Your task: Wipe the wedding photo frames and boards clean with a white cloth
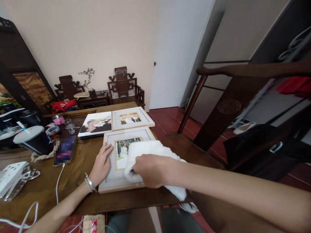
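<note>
A light wooden picture frame (126,187) with a grey mat lies on the dark wooden table (85,181). Its small photo (119,155) shows a figure in white outdoors, with the right side covered. My left hand (102,165), a silver bangle at the wrist, rests its outstretched fingers on the frame's left border. In my right hand (152,170) a white cloth (148,147) is bunched, pressed over the photo and the frame's right part. One end of the cloth hangs past the frame's near right corner.
Behind lie a second picture frame (148,120) and a white-covered print (104,118). At left are a phone (65,150) on a cable, a lidded black cup (36,140) with a straw and a power strip (12,174). A wooden chair (218,106) stands at right.
</note>
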`<state>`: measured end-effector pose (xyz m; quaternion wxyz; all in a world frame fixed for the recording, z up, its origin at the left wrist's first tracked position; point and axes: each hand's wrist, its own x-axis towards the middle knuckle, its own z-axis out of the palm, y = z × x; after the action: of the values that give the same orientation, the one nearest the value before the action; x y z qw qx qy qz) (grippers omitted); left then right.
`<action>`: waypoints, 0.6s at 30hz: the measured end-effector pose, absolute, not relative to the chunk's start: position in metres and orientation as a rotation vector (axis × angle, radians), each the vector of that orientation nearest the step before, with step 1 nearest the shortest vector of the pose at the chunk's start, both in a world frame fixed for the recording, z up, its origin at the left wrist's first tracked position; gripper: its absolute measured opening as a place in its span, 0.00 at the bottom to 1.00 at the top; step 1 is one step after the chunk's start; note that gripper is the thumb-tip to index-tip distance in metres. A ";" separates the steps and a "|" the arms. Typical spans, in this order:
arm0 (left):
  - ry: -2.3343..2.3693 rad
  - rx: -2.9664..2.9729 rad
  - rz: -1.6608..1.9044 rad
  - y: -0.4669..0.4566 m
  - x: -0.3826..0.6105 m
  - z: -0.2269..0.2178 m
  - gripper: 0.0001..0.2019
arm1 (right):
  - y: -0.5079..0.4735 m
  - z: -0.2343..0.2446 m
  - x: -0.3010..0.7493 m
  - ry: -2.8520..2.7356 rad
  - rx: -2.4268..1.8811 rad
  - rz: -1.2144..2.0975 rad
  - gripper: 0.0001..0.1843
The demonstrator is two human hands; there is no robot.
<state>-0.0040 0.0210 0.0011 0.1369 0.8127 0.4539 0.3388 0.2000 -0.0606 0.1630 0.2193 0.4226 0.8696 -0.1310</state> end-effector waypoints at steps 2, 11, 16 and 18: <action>1.329 2.341 0.987 0.021 -0.002 0.003 0.23 | -0.069 0.156 0.185 2.413 1.093 -0.238 0.18; 1.279 2.340 0.985 0.024 -0.003 0.002 0.21 | -0.056 0.115 0.191 2.426 1.100 -0.068 0.18; 1.233 2.376 0.984 0.026 -0.009 -0.005 0.22 | -0.049 0.127 0.216 2.105 1.252 -0.036 0.23; 1.223 2.393 0.960 0.026 -0.011 -0.006 0.22 | -0.044 0.130 0.222 2.095 1.386 -0.038 0.21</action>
<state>-0.0111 0.0264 -0.0062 0.1433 0.8299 0.4241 0.3330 0.2220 -0.0438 0.1302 0.3096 0.5246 0.7930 -0.0144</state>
